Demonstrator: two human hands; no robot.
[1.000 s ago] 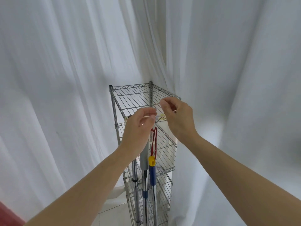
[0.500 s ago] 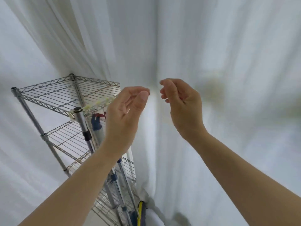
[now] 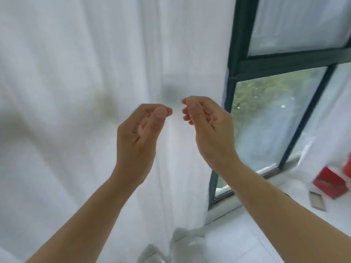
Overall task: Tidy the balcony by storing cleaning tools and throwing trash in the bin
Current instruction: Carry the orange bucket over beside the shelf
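Both hands, the left hand [image 3: 139, 138] and right hand [image 3: 208, 130], hang raised and empty with fingers loosely curled before the white curtain [image 3: 95, 73], well apart from the blurred red box [image 3: 329, 184] on the floor [image 3: 237, 242] by the window [image 3: 266, 118].

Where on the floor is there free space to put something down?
The white tiled floor is bare between the pooled white curtain and the right forearm. By the dark window frame at far right, a red box and flat grey piece crowd it.
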